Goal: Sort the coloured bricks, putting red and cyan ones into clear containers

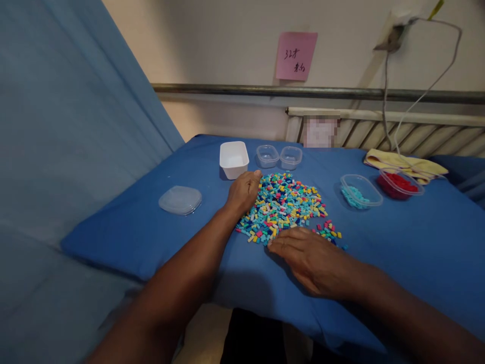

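Observation:
A spread pile of small coloured building bricks [288,202], mostly turquoise, blue, yellow and pink, lies on the blue cloth. My left hand [244,193] rests on its edge against the pile's left side, fingers extended and holding nothing. Along the near side, my right hand [312,260] lies with its fingers stretched to the left, touching the closest bricks. A small group of bricks [329,230] sits beyond the right hand's knuckles, a little apart from the main pile. Part of what is under the right palm is hidden.
Behind the pile stand a white tub [234,157] and two clear containers [267,156]. A clear lid [180,200] lies left. To the right are a container of turquoise pieces [359,194], one of red pieces [399,184] and a yellow cloth [409,164]. A blue curtain [83,101] hangs left.

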